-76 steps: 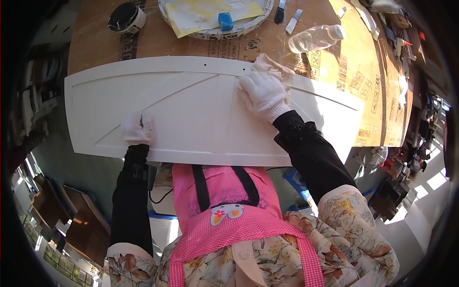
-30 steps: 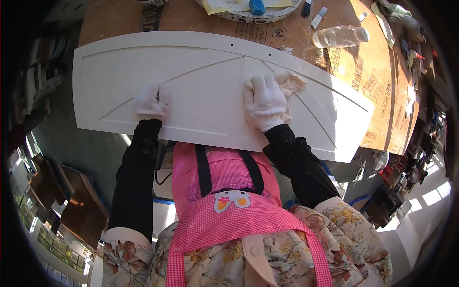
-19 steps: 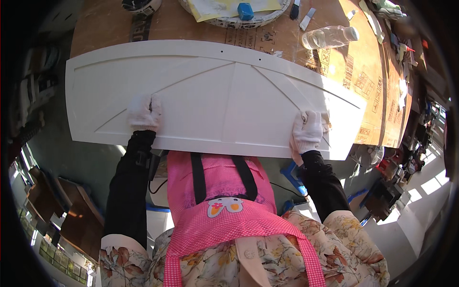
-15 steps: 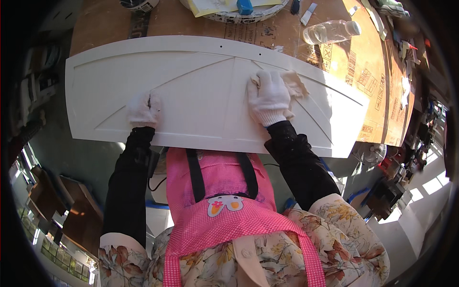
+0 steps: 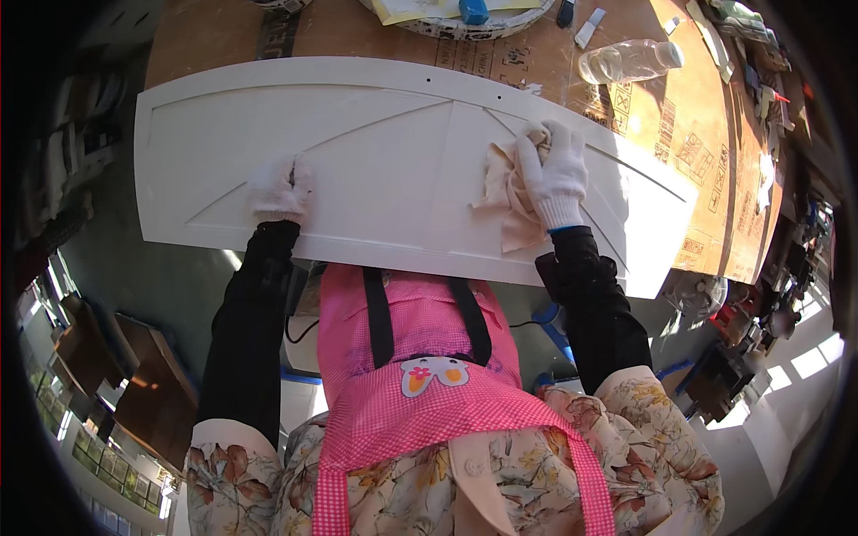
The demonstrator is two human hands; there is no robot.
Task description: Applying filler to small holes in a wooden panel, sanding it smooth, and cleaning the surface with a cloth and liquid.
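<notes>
Head view shows one big brown table [image 5: 679,134] covered in cardboard. On it lies one long white panel [image 5: 384,161], flat, with raised lines on its face. Its near edge sticks out past the table, toward the person in one pink apron [image 5: 429,393].

Two hands in white gloves rest on the panel. One left hand [image 5: 281,189] sits near the panel's near edge, fingers curled down against the white face, with nothing in it that I can see. One right hand [image 5: 554,174] lies flat with its fingers spread out, pressing down on one pale cloth [image 5: 509,192]. This cloth is bunched up on the right part of the panel, partly under the glove.

Past the panel, one clear plastic bottle [image 5: 628,61] lies on its side on the table.
</notes>
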